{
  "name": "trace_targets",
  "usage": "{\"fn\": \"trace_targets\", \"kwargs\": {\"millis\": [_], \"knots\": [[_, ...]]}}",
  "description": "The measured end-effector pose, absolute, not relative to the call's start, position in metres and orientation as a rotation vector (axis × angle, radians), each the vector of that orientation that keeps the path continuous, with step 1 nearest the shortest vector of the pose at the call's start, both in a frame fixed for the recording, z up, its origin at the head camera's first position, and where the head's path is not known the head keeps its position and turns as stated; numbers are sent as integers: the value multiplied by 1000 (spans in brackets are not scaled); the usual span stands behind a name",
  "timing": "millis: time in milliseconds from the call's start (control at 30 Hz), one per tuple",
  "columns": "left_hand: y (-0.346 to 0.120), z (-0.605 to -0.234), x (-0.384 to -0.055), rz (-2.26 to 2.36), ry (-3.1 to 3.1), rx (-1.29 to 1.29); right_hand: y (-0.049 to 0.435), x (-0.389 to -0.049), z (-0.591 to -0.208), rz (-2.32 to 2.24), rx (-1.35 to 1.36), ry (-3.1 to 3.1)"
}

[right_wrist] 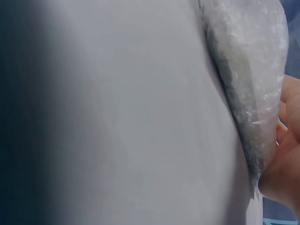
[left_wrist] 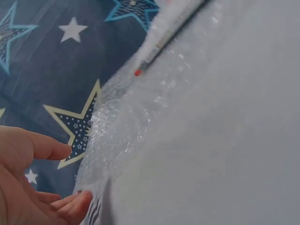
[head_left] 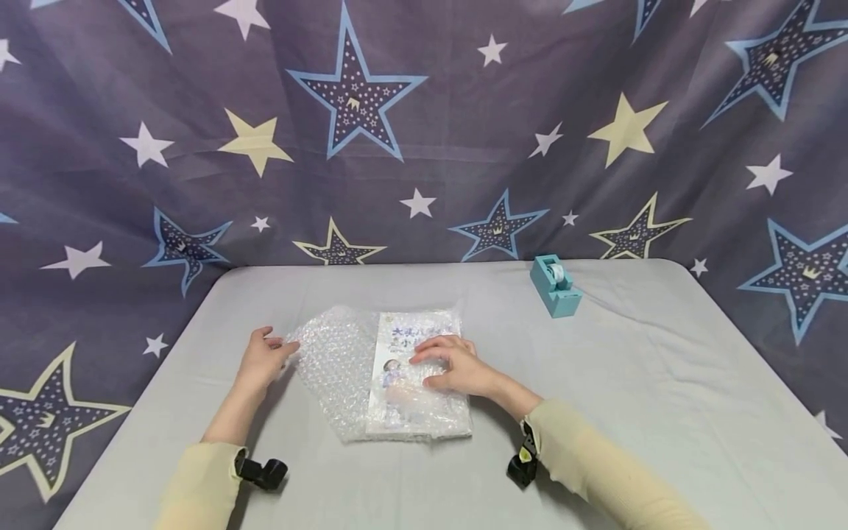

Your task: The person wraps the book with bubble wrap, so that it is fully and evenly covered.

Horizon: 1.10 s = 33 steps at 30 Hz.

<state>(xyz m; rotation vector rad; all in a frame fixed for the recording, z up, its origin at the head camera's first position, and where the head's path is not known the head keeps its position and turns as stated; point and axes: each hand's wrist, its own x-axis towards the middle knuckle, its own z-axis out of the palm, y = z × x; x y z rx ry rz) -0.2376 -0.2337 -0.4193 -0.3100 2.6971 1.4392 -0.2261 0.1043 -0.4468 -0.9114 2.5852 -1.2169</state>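
Note:
A book (head_left: 386, 401) with a white illustrated cover lies on the table, with bubble wrap (head_left: 331, 361) around it and a loose flap spread out to its left. At the flap's left edge is my left hand (head_left: 260, 358); its fingertips touch the film, while the thumb stands apart in the left wrist view. My right hand (head_left: 458, 368) rests over the wrapped book with fingers spread and slightly bent. In the right wrist view, the wrapped side of the bundle (right_wrist: 258, 89) shows beside the right hand (right_wrist: 287, 154), whose fingertips are partly hidden.
A teal tape dispenser (head_left: 555, 288) with a roll of tape stands at the table's back right. The table (head_left: 629, 412) has a pale grey cover. Behind it hangs a dark curtain (head_left: 424, 177) with stars. Each wrist wears a black camera mount (head_left: 265, 472).

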Motion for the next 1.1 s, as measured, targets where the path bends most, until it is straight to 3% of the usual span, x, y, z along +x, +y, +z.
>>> {"fn": "trace_targets", "kwargs": {"millis": [500,1100], "knots": [[-241,-429,-237,1786,2355,-154,104,-228,-450,-1213,-953,2603],[-226,-418,-233,1797,2366,52,104,-227,-448,-1214,-924,2607]]}}
